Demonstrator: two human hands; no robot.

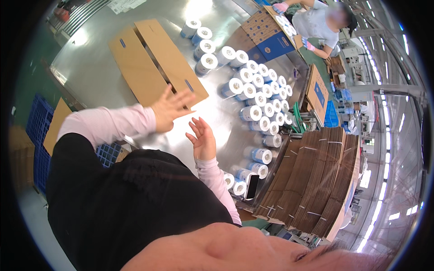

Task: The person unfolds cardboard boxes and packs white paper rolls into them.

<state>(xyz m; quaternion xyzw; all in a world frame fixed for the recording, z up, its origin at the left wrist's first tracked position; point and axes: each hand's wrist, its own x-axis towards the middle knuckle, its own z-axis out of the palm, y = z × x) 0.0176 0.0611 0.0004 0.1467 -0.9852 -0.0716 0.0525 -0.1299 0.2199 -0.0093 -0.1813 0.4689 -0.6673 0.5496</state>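
Head view: both bare hands are open. One hand (168, 110), fingers spread, overlaps the near end of the brown carton (171, 58) on the metal table (97, 58); contact is unclear. The other hand (205, 142) hangs just beside it, tabletop showing between it and the white rolls (259, 99), with flattened cardboard (312, 176) beyond the table's right edge.

The left fingers (184, 98) are spread wide and hold nothing, the pink-sleeved left forearm (126, 120) stretching back behind them. Near their tips but apart, the right fingers (199, 127) are slightly bent, the right forearm (213, 176) trailing behind them.
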